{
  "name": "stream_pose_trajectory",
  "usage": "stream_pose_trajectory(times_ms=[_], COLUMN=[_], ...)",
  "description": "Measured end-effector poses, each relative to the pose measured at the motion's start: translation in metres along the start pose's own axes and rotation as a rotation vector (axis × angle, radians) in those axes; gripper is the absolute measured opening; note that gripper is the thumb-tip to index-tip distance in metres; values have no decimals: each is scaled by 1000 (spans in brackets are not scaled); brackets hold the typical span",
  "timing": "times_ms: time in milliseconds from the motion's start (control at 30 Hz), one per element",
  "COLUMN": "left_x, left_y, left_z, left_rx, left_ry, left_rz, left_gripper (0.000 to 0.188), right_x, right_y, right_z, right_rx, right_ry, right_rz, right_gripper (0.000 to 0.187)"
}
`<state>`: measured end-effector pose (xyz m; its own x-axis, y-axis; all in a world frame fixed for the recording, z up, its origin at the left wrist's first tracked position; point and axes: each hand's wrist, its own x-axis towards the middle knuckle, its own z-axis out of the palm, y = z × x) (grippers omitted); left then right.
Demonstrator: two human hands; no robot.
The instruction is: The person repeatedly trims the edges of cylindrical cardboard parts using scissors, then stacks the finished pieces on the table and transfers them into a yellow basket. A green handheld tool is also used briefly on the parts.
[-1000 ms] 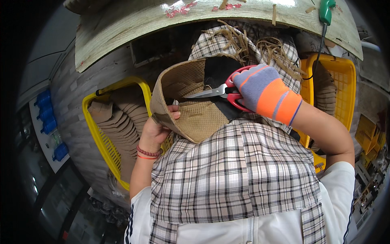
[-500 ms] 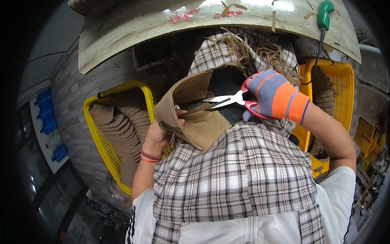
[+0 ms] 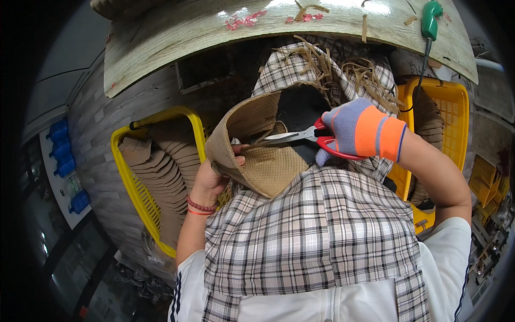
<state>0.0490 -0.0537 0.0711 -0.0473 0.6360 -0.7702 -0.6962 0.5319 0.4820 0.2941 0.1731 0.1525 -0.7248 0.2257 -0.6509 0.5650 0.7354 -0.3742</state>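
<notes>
On my lap lies a curved brown fabric piece (image 3: 273, 174), cap-like, with a tan mesh-textured lining and a black panel inside. My left hand (image 3: 212, 174) is bare and grips its left edge, thumb and fingertips showing inside. My right hand (image 3: 359, 131), in an orange and grey glove, is closed round the red handles of a pair of scissors (image 3: 306, 134). The scissors' blades are together and reach left into the piece's hollow. A thin brown strip (image 3: 271, 134) lies at the blade tips, close to my left fingertips.
Yellow baskets stand on both sides, the left basket (image 3: 119, 161) and right basket (image 3: 457, 107) holding stacked brown pieces. Brown trimmings (image 3: 370, 80) lie on my plaid apron (image 3: 311, 231). Ahead, a worktable (image 3: 188, 48) carries scraps and a green corded tool (image 3: 431, 21).
The scissors have gone from spread blades to closed ones, and my right hand has dropped slightly. The strip at the tips now stands up in a curl. My left hand keeps its hold.
</notes>
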Motion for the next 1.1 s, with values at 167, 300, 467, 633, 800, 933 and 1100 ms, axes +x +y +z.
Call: stream_pose_trajectory(times_ms=[167,300,467,633,800,933,1100], left_x=[4,9,7,9,12,11,14], left_y=[-4,-8,-8,-9,-11,-7,-5], left_z=[-6,-19,-12,-16,-17,-15,-18], left_rx=[-3,-66,-81,-95,-83,-51,0], left_ry=[-9,-28,2,8,34,30,-61], left_rz=[-21,-57,-47,-63,-48,-51,214], left_gripper=[38,32,32,31,31,31,27], right_x=[7,22,32,26,29,29,9], right_y=[-9,-23,-28,-29,-36,-34,-11], right_z=[1,2,0,-5,-9,-2,-22], right_rx=[-22,26,-93,-44,-60,-77,32], right_ry=[17,-18,-110,-60,-89,-34,-217], right_rz=[-22,-63,-14,-76,-84,-75,38], right_gripper=[81,82,82,74,74,63,73])
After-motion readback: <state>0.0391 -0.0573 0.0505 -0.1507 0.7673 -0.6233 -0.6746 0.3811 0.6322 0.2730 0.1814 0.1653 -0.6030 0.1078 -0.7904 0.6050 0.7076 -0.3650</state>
